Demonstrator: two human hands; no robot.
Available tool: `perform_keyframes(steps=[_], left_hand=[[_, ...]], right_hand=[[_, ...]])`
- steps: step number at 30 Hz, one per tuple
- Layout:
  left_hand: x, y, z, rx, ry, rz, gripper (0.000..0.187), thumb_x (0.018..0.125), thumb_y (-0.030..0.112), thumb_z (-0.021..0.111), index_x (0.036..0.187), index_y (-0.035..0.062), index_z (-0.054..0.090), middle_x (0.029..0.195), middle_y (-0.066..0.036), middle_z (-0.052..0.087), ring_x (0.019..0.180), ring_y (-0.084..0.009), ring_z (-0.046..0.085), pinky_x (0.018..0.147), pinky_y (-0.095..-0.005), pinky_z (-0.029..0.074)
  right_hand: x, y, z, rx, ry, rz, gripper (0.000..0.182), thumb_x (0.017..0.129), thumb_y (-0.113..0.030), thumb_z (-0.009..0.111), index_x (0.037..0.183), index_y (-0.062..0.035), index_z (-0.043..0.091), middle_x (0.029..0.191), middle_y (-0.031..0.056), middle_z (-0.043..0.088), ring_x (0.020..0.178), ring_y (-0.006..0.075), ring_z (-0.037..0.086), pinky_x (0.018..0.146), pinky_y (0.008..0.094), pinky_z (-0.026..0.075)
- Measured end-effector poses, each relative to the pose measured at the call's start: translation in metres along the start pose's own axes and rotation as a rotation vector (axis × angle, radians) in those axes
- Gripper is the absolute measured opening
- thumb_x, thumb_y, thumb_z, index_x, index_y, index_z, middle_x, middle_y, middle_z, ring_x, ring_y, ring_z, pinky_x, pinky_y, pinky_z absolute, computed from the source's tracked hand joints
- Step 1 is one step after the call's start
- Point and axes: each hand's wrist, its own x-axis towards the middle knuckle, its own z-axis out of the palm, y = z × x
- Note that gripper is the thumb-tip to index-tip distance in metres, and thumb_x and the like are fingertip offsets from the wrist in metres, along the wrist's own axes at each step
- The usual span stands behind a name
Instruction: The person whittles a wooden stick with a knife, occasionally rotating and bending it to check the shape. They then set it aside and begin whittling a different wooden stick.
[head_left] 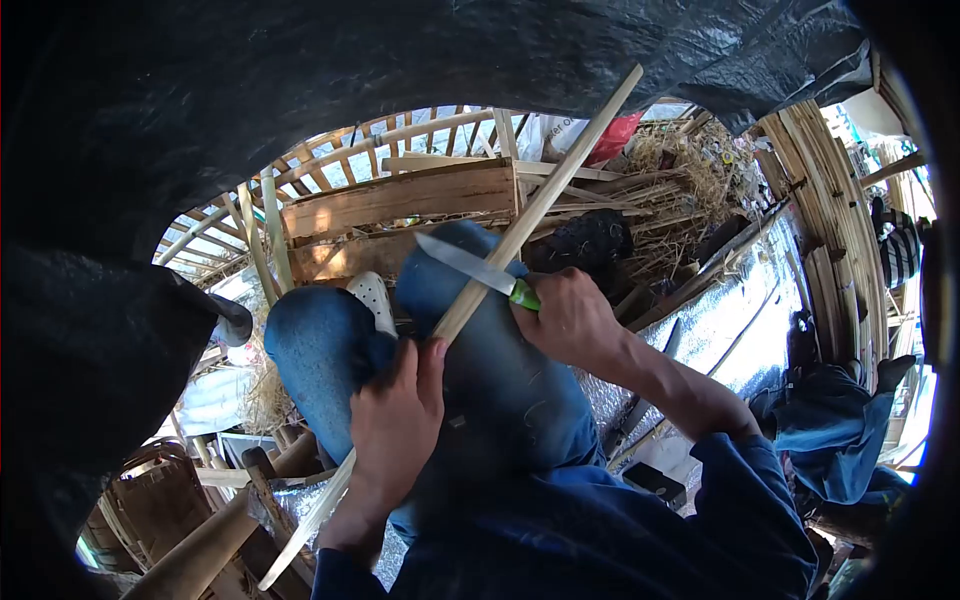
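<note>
A long pale bamboo strip [545, 195] runs diagonally across my lap, its top end at the upper right and its other end at the lower left. My left hand [397, 415] is closed round the strip near its middle, thumb pointing up along it. My right hand [568, 315] grips the green handle of a knife [460, 262]. The knife's blade lies across the strip above my left hand, its tip pointing to the upper left. Both knees, in blue jeans [320, 350], are under the strip.
Ahead stand wooden planks [410, 205] and a slatted bamboo fence [360, 150]. Straw and sticks [680, 190] lie at the upper right. A silver foil sheet [735, 310] covers ground on the right, near a person in jeans [835, 440]. Black plastic hangs overhead.
</note>
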Motion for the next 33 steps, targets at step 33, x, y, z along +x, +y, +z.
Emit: perform_keyframes(steps=[33], left_hand=[[-0.047,-0.003,-0.006,-0.189,-0.142,-0.035,0.021,0.091,0.016,0.058,0.074,0.0045,0.052,0.057,-0.014,0.056,0.049,-0.033,0.059,0.04,-0.0369,0.041]], right_hand=[[-0.025,0.032,-0.038,-0.167,0.069,0.09,0.017,0.08,-0.011,0.057,0.069,0.0011,0.061,0.053,0.0184,0.056,0.05,0.0333,0.061,0.05,0.0393,0.051]])
